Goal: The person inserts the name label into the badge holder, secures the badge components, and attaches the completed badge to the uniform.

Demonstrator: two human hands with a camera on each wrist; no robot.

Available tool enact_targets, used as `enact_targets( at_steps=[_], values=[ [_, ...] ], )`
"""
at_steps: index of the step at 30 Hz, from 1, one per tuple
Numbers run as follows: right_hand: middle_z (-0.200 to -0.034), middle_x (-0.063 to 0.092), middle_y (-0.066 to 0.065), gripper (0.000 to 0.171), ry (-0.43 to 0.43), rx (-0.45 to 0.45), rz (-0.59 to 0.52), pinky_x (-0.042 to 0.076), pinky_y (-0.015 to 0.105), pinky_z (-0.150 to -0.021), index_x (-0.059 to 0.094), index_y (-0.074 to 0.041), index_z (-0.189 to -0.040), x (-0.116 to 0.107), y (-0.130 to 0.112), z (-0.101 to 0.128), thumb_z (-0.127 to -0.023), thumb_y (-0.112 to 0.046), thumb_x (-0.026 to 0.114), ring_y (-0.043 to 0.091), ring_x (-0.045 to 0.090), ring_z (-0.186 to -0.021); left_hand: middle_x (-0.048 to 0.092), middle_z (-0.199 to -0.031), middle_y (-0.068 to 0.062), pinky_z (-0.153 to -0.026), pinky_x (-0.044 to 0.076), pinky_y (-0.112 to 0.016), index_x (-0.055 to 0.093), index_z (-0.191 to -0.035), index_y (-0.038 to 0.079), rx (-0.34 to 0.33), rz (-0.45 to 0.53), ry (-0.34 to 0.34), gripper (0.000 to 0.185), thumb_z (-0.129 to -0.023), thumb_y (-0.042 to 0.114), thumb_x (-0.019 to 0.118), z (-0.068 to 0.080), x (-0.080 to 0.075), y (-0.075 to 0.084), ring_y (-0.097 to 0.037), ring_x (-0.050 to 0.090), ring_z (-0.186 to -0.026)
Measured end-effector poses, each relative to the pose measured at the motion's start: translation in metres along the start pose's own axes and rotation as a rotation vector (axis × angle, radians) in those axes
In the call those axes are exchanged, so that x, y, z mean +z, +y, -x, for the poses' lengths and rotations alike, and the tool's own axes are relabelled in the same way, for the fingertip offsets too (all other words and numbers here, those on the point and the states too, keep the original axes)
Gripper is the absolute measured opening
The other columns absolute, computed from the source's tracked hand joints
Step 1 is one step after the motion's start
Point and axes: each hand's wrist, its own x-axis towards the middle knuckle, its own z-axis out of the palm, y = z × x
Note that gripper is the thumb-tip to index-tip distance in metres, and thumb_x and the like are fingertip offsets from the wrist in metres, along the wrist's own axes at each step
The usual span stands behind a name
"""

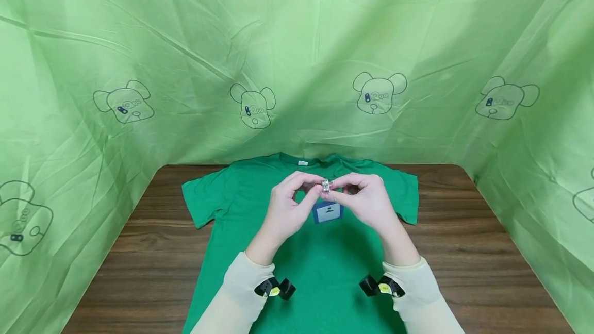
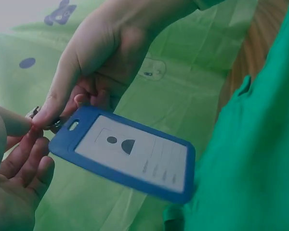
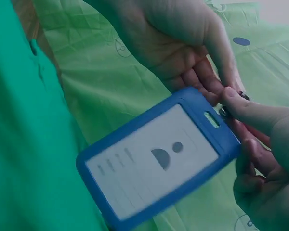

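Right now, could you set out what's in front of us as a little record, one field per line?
Left hand: the left hand pinches a small metal fitting
Right hand: the right hand pinches the same fitting from the other side
Below the hands: a blue badge holder with a white card; how it joins the fitting is unclear
Spread out: a green T-shirt
Surface: a dark wooden table
Backdrop: a light green curtain with bear-head drawings

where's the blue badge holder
In the head view, the blue badge holder is just right of centre, over the green shirt, just below the metal piece between the left hand and right hand.
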Motion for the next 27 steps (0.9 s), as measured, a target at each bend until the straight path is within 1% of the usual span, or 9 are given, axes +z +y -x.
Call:
enact_targets(
  at_steps=[2,5,9,13,15,18,22,24,27],
  values=[
    [-0.092,0.081,0.001,0.017,-0.038,-0.009,0.008,0.044,0.027,-0.060,0.088,-0.012,-0.105,-0.002,0.001,0.000,-0.089,-0.011,0.093,0.023,0.059,-0.073,0.075,-0.110,-0.003,-0.078,0.059,-0.032,0.080,-0.115,0.008,-0.013,0.014,0.012,0.013,-0.106,0.004,0.072,0.001,0.000,-0.001,-0.017,0.071,-0.094],
    [-0.093,0.079,-0.001,0.018,-0.085,-0.033,0.008,0.046,0.027,-0.063,0.087,-0.015,-0.108,-0.005,0.002,0.000,-0.091,-0.012,0.092,0.023,0.064,-0.081,0.075,-0.112,-0.006,-0.080,0.060,-0.031,0.079,-0.114,0.006,-0.036,0.049,0.026,0.011,-0.106,0.004,0.071,0.001,0.000,0.000,-0.019,0.072,-0.095],
    [-0.093,0.079,0.000,0.019,-0.106,-0.058,-0.024,0.047,0.027,-0.064,0.086,-0.015,-0.110,-0.006,0.002,0.000,-0.092,-0.010,0.090,0.022,0.066,-0.084,0.074,-0.113,-0.006,-0.080,0.059,-0.027,0.079,-0.114,0.005,-0.059,0.076,0.048,0.011,-0.107,0.004,0.071,0.001,0.000,0.001,-0.020,0.070,-0.095],
    [-0.099,0.082,0.000,0.016,-0.050,-0.076,-0.044,0.051,0.027,-0.063,0.087,-0.013,-0.109,-0.005,0.000,0.001,-0.093,-0.008,0.088,0.022,0.068,-0.081,0.075,-0.113,-0.007,-0.078,0.059,-0.028,0.079,-0.113,0.004,-0.067,0.103,0.068,0.011,-0.106,0.003,0.072,0.001,0.000,0.002,-0.021,0.069,-0.093],
    [-0.101,0.083,0.000,0.015,-0.008,-0.084,-0.037,0.050,0.026,-0.061,0.087,-0.013,-0.108,-0.003,-0.001,0.001,-0.094,-0.009,0.088,0.021,0.067,-0.077,0.075,-0.113,-0.009,-0.079,0.059,-0.028,0.078,-0.114,0.003,-0.069,0.122,0.067,0.011,-0.105,0.001,0.072,0.001,0.000,0.002,-0.022,0.069,-0.094],
    [-0.100,0.084,-0.002,0.014,0.039,-0.103,-0.014,0.045,0.026,-0.057,0.088,-0.014,-0.107,0.000,0.000,0.001,-0.095,-0.009,0.087,0.023,0.061,-0.069,0.074,-0.114,-0.011,-0.083,0.060,-0.027,0.078,-0.116,0.001,-0.077,0.137,0.051,0.013,-0.105,0.000,0.072,0.000,0.000,0.004,-0.023,0.069,-0.096],
    [-0.098,0.083,-0.002,0.014,0.071,-0.125,0.014,0.037,0.027,-0.053,0.088,-0.014,-0.107,0.002,0.000,0.001,-0.094,-0.008,0.088,0.025,0.051,-0.062,0.072,-0.113,-0.011,-0.082,0.058,-0.024,0.079,-0.117,0.001,-0.097,0.106,0.024,0.014,-0.106,0.001,0.071,0.000,-0.002,0.006,-0.023,0.067,-0.095],
    [-0.097,0.084,-0.002,0.014,0.075,-0.127,0.018,0.037,0.028,-0.053,0.088,-0.013,-0.107,0.003,-0.001,0.001,-0.094,-0.007,0.087,0.025,0.050,-0.062,0.071,-0.111,-0.010,-0.080,0.057,-0.024,0.078,-0.116,0.001,-0.103,0.086,0.014,0.013,-0.106,0.002,0.070,-0.001,-0.002,0.006,-0.023,0.066,-0.093],
    [-0.097,0.084,-0.001,0.014,0.078,-0.125,0.019,0.037,0.027,-0.053,0.088,-0.012,-0.107,0.004,-0.001,0.001,-0.094,-0.006,0.087,0.024,0.051,-0.061,0.070,-0.108,-0.010,-0.078,0.057,-0.029,0.077,-0.114,0.001,-0.101,0.069,0.006,0.011,-0.107,0.001,0.069,-0.001,-0.002,0.006,-0.023,0.064,-0.090]
  ],
)
